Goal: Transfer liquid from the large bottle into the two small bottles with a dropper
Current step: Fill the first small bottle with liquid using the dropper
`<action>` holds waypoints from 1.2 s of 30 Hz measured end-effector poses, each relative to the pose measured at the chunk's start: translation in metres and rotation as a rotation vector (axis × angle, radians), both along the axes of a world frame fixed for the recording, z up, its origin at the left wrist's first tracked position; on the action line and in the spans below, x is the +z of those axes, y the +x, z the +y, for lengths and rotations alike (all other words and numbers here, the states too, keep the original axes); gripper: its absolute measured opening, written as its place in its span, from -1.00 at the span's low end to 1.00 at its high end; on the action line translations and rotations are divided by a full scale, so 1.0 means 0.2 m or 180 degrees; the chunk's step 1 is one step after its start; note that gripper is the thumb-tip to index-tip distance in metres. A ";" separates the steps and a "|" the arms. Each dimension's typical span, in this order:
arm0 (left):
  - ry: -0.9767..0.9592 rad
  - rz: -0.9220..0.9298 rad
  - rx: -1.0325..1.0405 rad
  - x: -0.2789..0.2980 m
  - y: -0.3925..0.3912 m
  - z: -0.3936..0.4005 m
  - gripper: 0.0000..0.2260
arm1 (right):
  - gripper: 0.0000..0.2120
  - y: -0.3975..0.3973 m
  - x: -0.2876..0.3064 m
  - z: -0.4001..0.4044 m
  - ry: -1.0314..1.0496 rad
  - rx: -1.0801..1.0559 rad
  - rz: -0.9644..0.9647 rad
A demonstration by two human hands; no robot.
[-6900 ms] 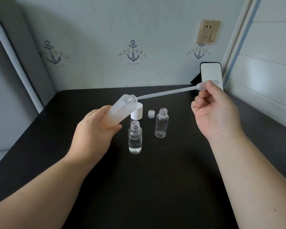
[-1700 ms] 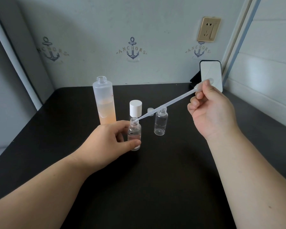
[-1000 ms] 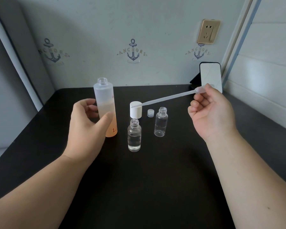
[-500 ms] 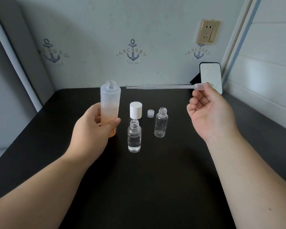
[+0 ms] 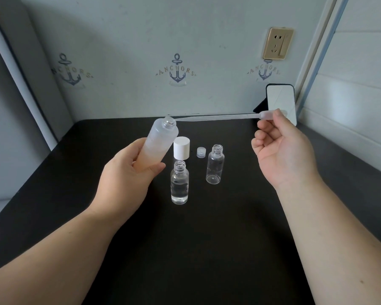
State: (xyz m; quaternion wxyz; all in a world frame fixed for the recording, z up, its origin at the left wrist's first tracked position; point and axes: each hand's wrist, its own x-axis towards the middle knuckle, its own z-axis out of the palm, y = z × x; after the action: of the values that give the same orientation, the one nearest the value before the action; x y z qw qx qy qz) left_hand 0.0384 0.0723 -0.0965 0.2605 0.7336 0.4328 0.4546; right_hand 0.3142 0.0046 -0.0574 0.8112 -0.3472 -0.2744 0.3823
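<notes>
1. Liquid of a pale peach colour fills the lower part of the large bottle (image 5: 157, 147), a frosted, uncapped cylinder held off the table (image 5: 207, 249) and tilted so its open neck leans up and to the right.
2. Left hand (image 5: 124, 180) grips the lower half of that bottle: the thumb lies across the front near the base, the other fingers curl round the far side. The palm turns toward the right, and the forearm comes in from the lower left corner.
3. Dropper (image 5: 218, 117), a long clear plastic pipette, lies almost level in the air, its thin tip right at the mouth of the large bottle; whether the tip is inside the neck I cannot tell.
4. Right hand (image 5: 283, 150) pinches the dropper's bulb between thumb and forefinger at the top of the hand, and the remaining fingers are curled loosely into the palm, holding nothing. The hand is raised above the table, its forearm entering from the lower right.
5. Below the hands, a small bottle with clear liquid (image 5: 179, 186) stands upright and uncapped, just right of the left thumb without touching it.
6. An empty small bottle (image 5: 215, 165) stands upright to its right, also open.
7. Behind them sit a white cap (image 5: 181, 148) and a small clear cap (image 5: 201, 152).
8. A mirror (image 5: 280, 102) leans by the back wall, which carries a wall socket (image 5: 277, 43).
</notes>
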 end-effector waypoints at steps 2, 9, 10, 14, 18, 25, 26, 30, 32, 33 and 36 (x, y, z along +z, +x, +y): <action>0.0042 0.0070 0.0000 0.00 0.00 0.00 -0.56 | -0.71 0.00 0.01 0.00 0.0016 -0.0069 -0.0028; 0.0323 0.0323 0.0117 -0.02 -0.01 0.02 -0.63 | -0.73 0.01 0.02 -0.01 0.0055 -0.0244 -0.0026; 0.0335 0.0362 0.0136 -0.02 -0.01 0.02 -0.61 | -0.74 0.01 0.02 -0.01 0.0065 -0.0255 -0.0046; 0.0329 0.0448 0.0129 -0.03 -0.01 0.03 -0.57 | -0.81 0.00 0.02 -0.01 0.0108 -0.0210 -0.0228; 0.0388 0.0525 0.0088 -0.04 -0.01 0.03 -0.58 | -0.83 -0.01 0.01 0.00 0.0192 -0.0063 -0.0490; 0.0531 0.0617 0.0130 -0.05 0.00 0.03 -0.58 | -0.79 -0.06 -0.03 0.02 0.0162 0.0235 -0.1192; 0.0548 0.0629 0.0145 -0.05 0.01 0.04 -0.56 | -0.80 -0.07 -0.04 0.02 0.0134 0.0255 -0.1301; 0.0601 0.0630 0.0143 -0.06 0.01 0.04 -0.53 | -0.84 -0.11 -0.05 0.01 -0.0072 0.0265 -0.1683; 0.0636 0.0634 0.0160 -0.06 0.01 0.04 -0.52 | -0.84 -0.12 -0.05 0.01 -0.0215 0.0271 -0.1789; 0.0645 0.0632 0.0166 -0.06 0.01 0.04 -0.53 | -0.83 -0.12 -0.05 0.01 -0.0276 0.0284 -0.1822; 0.0622 0.0627 0.0167 -0.06 0.01 0.04 -0.53 | -0.83 -0.12 -0.04 0.00 -0.0342 0.0339 -0.1828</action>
State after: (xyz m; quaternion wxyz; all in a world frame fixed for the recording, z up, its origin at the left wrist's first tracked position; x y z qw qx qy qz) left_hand 0.0411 0.0794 -0.1080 0.1322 0.7849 0.4290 0.4270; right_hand 0.2893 0.0041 -0.0660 0.6596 -0.4687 -0.4899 0.3244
